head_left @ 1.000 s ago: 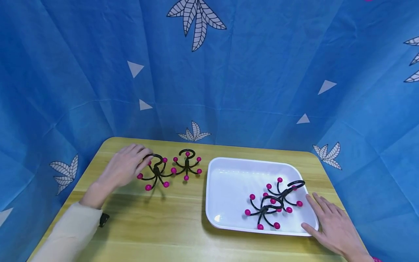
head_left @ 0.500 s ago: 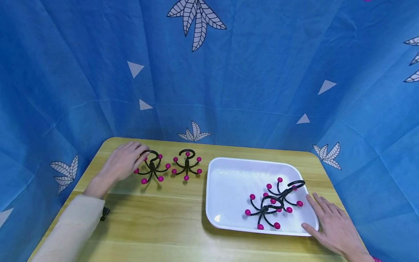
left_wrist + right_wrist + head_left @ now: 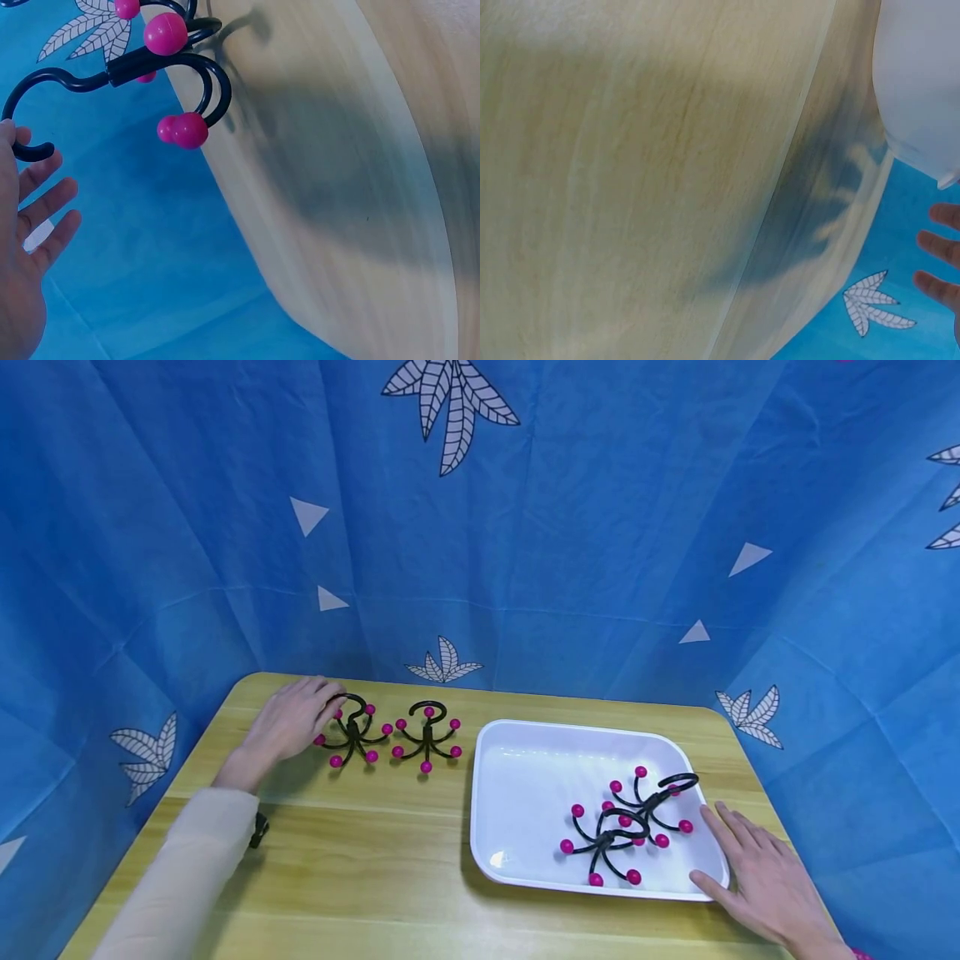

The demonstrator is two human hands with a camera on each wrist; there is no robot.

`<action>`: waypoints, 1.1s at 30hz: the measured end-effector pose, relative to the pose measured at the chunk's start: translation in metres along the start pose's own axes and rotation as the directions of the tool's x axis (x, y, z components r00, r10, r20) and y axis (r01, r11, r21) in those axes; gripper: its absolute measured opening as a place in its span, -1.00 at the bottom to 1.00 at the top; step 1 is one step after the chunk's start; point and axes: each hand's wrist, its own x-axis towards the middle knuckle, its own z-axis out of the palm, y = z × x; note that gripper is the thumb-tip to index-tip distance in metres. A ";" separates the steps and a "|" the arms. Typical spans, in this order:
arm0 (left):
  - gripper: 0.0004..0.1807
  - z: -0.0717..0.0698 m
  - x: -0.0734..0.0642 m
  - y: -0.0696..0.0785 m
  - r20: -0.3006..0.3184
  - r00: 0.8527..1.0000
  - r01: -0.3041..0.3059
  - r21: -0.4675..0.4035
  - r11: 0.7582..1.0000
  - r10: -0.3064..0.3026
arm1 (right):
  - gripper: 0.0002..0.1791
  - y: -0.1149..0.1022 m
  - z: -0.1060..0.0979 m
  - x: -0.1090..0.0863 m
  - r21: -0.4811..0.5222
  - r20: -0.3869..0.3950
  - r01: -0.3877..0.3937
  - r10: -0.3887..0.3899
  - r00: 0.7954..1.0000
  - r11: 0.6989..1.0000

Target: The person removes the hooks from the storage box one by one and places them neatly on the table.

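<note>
My left hand [image 3: 291, 717] pinches the hook of a black hanger [image 3: 352, 731] with pink balls on its curved arms. Its hook points up, and in the left wrist view the hanger's black stem [image 3: 146, 67] leads to the hook between thumb and fingers. Just right of it, a matching hanger [image 3: 427, 739] stands on the table. Two more, a front hanger [image 3: 606, 839] and a back hanger [image 3: 651, 806], lie overlapping in the white tray [image 3: 540, 727]. At the tray's right end is my right hand [image 3: 768, 872], its fingers extended beside the rim.
The wooden table [image 3: 360, 877] has rounded far corners. A blue curtain [image 3: 600, 527] with leaf prints hangs right behind it and along both sides.
The held hanger has gone back and left, then slightly further back beside its neighbour, with my left hand keeping its hold on the hook. My right hand has stayed put.
</note>
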 end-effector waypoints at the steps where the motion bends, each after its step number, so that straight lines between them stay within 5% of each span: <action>1: -0.64 0.001 0.001 -0.001 0.001 1.000 0.010 -0.009 1.000 -0.010 | 0.08 0.000 0.000 0.000 0.000 -0.001 0.000 0.000 1.000 1.000; 20: -0.56 0.007 0.005 -0.005 0.046 0.995 0.093 -0.057 0.994 -0.091 | 0.08 0.001 0.000 0.001 0.003 -0.020 0.011 -0.011 1.000 1.000; 33: -0.52 -0.005 0.002 0.015 0.009 0.997 0.080 -0.082 0.993 -0.079 | 0.09 0.000 0.000 0.000 -0.008 0.001 -0.005 0.005 1.000 1.000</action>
